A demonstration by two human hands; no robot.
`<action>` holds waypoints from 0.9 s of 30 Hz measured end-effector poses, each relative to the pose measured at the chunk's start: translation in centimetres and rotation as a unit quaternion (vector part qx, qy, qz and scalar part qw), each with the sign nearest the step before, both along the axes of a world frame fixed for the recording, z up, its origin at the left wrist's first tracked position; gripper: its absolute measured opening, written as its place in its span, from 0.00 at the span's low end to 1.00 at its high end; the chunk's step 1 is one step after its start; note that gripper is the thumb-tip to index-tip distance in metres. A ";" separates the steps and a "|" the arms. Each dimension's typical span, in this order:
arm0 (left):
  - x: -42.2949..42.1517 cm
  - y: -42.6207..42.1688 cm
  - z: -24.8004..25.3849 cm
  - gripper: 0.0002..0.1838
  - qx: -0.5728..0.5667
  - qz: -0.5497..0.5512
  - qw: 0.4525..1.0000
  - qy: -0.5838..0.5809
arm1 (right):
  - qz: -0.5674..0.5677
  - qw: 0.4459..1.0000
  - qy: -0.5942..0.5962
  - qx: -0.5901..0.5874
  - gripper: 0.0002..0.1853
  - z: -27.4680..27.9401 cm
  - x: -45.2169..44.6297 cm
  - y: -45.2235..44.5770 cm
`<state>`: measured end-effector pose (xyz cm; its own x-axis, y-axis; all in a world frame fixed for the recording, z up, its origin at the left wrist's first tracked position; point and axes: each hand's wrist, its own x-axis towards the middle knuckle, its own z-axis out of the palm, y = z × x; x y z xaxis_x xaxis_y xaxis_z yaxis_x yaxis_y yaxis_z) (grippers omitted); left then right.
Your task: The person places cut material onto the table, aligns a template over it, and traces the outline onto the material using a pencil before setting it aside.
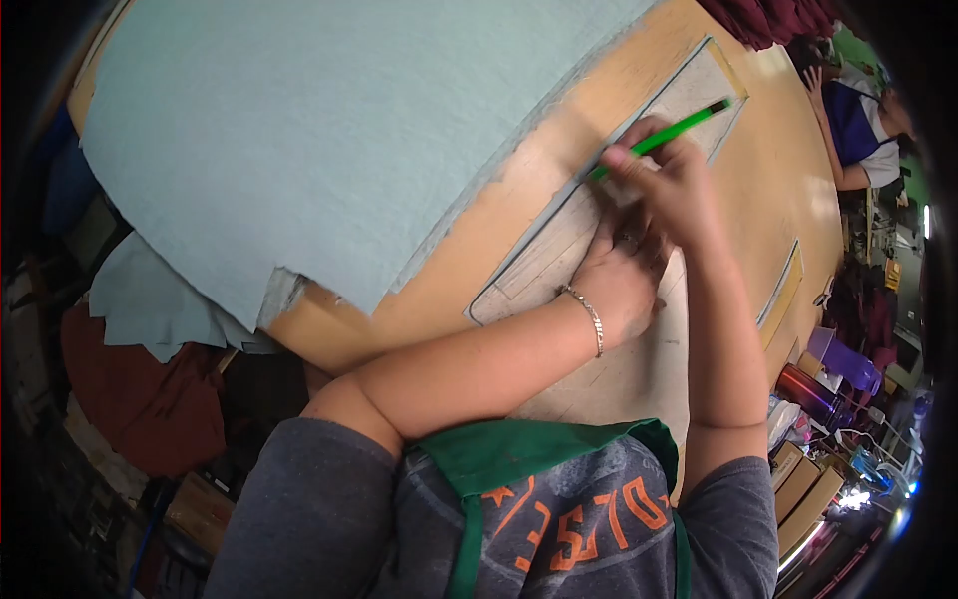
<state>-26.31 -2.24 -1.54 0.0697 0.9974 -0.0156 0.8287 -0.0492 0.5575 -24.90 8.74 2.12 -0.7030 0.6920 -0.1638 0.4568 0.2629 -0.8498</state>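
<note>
Nearest me: the bib of my green apron (pixel 529 451). Beyond it my left hand (pixel 621 285), with a chain bracelet (pixel 589 317) at the wrist, lies on the pale template panel (pixel 534 260); its fingers are partly behind the other hand, so I cannot tell how far they spread. My right hand (pixel 671 190) pinches a green pencil (pixel 679 127) between thumb and fingers, dark end up and out, lower end by the panel's left long edge. Whether the point touches is unclear; blurred.

Panel location: on the tabletop (pixel 768 190), running obliquely from the near side toward the far edge. To its left, a light blue cloth (pixel 299 130) covers much of the surface and overhangs the near-left edge.

Step, as I judge it: marking along the panel's left edge. Next move calls for firm left-hand pressure and the pencil close against that edge; a slip would spoil the line.

Farther: maroon cloth (pixel 773 18) at the far edge; a co-worker (pixel 858 130) beyond the right edge.
</note>
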 end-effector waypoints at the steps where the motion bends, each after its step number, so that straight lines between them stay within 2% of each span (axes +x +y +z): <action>1: 0.0 -0.2 -0.1 0.35 0.065 0.047 0.996 -0.027 | -0.016 1.000 0.018 -0.005 0.07 -0.8 0.6 2.9; 3: -0.2 -0.2 -0.1 0.36 0.054 0.031 0.996 -0.061 | -0.078 0.994 0.073 -0.015 0.07 -0.7 0.8 7.1; 5: -0.3 -0.2 -0.1 0.36 0.057 0.026 0.996 -0.063 | -0.134 0.990 0.043 -0.013 0.08 -0.5 1.0 11.6; 7: -0.4 -0.1 0.0 0.36 0.054 0.022 0.996 -0.065 | -0.199 0.976 0.090 -0.015 0.09 -0.6 0.8 15.3; 10: -0.4 -0.1 0.3 0.36 0.042 0.018 0.997 -0.066 | -0.202 0.972 0.123 0.011 0.10 -2.8 2.1 24.4; 13: -0.5 0.1 0.4 0.36 0.032 0.016 0.998 -0.060 | -0.242 0.949 0.126 0.157 0.09 -5.1 2.8 30.0; 14: -0.6 0.2 0.5 0.36 0.026 0.014 0.998 -0.061 | -0.254 0.902 0.030 0.348 0.09 -3.8 2.3 27.2; 15: -0.6 0.2 0.6 0.36 0.022 0.006 0.998 -0.063 | -0.298 0.898 0.193 0.259 0.10 -5.9 2.9 28.3; 16: -0.6 0.5 0.7 0.37 0.013 0.004 0.999 -0.051 | -0.307 0.890 0.193 0.276 0.10 -6.0 3.9 27.2; 17: -0.6 0.7 0.7 0.37 0.013 0.004 0.999 -0.035 | -0.382 0.861 0.167 0.291 0.11 -4.3 2.9 21.9; 18: -0.6 0.8 0.7 0.38 0.016 -0.004 1.000 -0.022 | -0.402 0.862 0.201 0.232 0.11 -3.8 3.8 18.7; 19: -0.5 0.9 0.8 0.38 0.016 -0.009 1.000 -0.002 | -0.394 0.860 0.182 0.268 0.12 -4.5 6.1 16.5; 21: -0.3 0.8 0.8 0.38 0.025 -0.020 0.999 0.043 | -0.406 0.874 0.187 0.192 0.12 -1.8 9.9 8.2; 22: 0.0 0.9 0.8 0.38 0.032 -0.019 0.997 0.066 | -0.413 0.871 0.187 0.190 0.12 -2.2 13.1 5.5; 27: 1.0 0.4 1.2 0.38 0.032 -0.019 0.992 0.123 | -0.531 0.789 0.289 0.111 0.13 -2.8 22.6 -6.0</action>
<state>-25.34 -1.81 -0.35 0.1086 0.9937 0.0271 0.9363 -0.1114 0.3329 -2.27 2.69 -0.68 0.3803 0.9072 0.1800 0.0731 0.1645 -0.9837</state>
